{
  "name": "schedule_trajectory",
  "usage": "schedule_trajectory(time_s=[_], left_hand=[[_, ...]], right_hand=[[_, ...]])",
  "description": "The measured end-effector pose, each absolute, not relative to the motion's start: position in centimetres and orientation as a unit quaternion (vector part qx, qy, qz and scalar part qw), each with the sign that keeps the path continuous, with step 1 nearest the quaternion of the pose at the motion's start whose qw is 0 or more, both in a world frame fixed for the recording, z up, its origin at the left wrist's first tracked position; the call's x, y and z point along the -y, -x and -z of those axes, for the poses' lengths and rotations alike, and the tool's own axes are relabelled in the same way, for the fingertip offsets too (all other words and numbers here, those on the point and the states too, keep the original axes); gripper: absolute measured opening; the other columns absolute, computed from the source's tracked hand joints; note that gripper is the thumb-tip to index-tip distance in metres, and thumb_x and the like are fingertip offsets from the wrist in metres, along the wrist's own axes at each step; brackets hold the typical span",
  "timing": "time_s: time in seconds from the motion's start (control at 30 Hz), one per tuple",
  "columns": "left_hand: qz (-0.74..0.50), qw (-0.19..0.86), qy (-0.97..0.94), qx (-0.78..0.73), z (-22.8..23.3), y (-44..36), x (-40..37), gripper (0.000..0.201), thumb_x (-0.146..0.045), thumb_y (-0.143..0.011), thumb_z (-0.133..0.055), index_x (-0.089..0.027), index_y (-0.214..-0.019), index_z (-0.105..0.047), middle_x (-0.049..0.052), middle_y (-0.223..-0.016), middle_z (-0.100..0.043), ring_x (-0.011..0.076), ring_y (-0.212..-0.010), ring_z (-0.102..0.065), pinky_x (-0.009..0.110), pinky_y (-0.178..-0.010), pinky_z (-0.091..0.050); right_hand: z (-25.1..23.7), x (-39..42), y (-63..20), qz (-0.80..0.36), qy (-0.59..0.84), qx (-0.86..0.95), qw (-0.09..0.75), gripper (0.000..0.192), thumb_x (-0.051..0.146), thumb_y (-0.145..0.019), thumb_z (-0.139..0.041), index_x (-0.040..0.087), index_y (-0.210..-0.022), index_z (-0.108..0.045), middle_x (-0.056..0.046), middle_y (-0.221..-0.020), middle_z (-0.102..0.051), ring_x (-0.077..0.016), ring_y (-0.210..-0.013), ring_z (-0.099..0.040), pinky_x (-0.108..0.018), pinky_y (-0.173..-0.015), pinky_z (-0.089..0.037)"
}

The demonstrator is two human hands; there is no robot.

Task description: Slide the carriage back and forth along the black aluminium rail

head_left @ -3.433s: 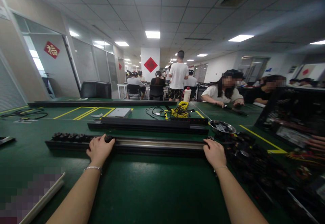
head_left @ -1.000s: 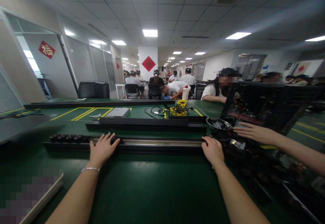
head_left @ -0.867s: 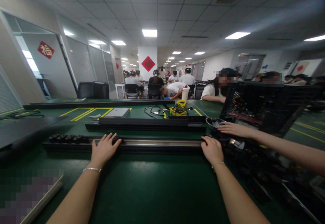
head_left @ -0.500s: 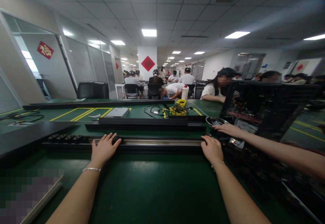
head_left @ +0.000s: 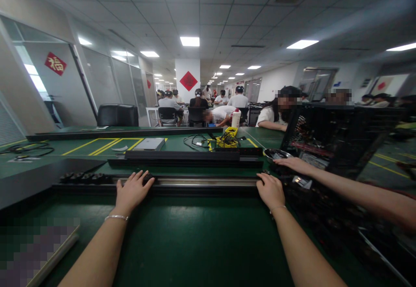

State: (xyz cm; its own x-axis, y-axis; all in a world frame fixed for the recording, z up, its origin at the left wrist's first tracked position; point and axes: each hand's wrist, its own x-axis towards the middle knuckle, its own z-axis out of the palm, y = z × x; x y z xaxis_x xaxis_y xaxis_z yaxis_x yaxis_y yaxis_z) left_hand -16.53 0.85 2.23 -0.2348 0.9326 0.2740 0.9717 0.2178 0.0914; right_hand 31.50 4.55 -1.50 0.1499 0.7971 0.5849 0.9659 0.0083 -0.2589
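A long black rail (head_left: pixel 208 184) with a shiny metal strip lies crosswise on the green table (head_left: pixel 195 243). My left hand (head_left: pixel 132 190) rests over its left part, fingers spread, the thumb beside a small black knob (head_left: pixel 148 177). On the rail's right end lies my right hand (head_left: pixel 271 191), fingers stretched forward and slightly bent over the edge. Neither hand lifts anything. Several dark round fittings (head_left: pixel 86 177) sit along the rail's left end. What is under my palms is hidden.
Behind the rail lie more black bars (head_left: pixel 185 157), a grey box (head_left: pixel 149 144) and a yellow holder (head_left: pixel 231 137) with black cables. At right, another person's hand (head_left: pixel 292 164) reaches to a round metal dish (head_left: pixel 276 154), near an open computer case (head_left: pixel 338 139) and dark parts.
The view has shifted very slightly. Both my hands stay where they were on the rail, and the other person's hand has hardly moved.
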Motion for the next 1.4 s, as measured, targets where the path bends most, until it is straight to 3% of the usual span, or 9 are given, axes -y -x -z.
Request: schedule_trajectory(time_s=[0.33, 0.7, 1.4], left_hand=[[0.118, 0.068, 0.623, 0.77, -2.5, 15.9, -0.8, 0.061, -0.057, -0.084, -0.022, -0.027, -0.135, -0.038, 0.003, -0.144, -0.036, 0.028, -0.135, -0.025, 0.065, -0.103, -0.015], [0.123, 0.089, 0.686, 0.711, -2.2, 12.2, -0.8, 0.059, -0.054, -0.086, -0.025, -0.025, -0.135, -0.039, 0.004, -0.142, -0.04, 0.0264, -0.134, -0.028, 0.053, -0.105, -0.021], [0.134, 0.089, 0.718, 0.677, -1.8, 8.8, -1.0, 0.066, -0.061, -0.085, -0.021, -0.022, -0.136, -0.038, 0.005, -0.142, -0.039, 0.0272, -0.134, -0.027, 0.05, -0.107, -0.022]], right_hand=[[1.5, -4.5, -31.6, 0.128, 0.695, 0.636, 0.311, 0.041, 0.026, -0.078, -0.035, 0.018, -0.104, -0.066, -0.006, -0.113, -0.063, -0.0211, -0.112, -0.048, -0.037, -0.098, -0.032], [1.4, -4.4, -31.6, 0.117, 0.694, 0.635, 0.319, 0.041, 0.026, -0.077, -0.036, 0.018, -0.104, -0.066, -0.007, -0.113, -0.063, -0.0217, -0.113, -0.048, -0.038, -0.097, -0.032], [1.2, -4.2, -31.3, 0.116, 0.698, 0.628, 0.323, 0.041, 0.027, -0.078, -0.036, 0.02, -0.104, -0.066, -0.005, -0.114, -0.063, -0.0219, -0.113, -0.047, -0.038, -0.097, -0.033]])
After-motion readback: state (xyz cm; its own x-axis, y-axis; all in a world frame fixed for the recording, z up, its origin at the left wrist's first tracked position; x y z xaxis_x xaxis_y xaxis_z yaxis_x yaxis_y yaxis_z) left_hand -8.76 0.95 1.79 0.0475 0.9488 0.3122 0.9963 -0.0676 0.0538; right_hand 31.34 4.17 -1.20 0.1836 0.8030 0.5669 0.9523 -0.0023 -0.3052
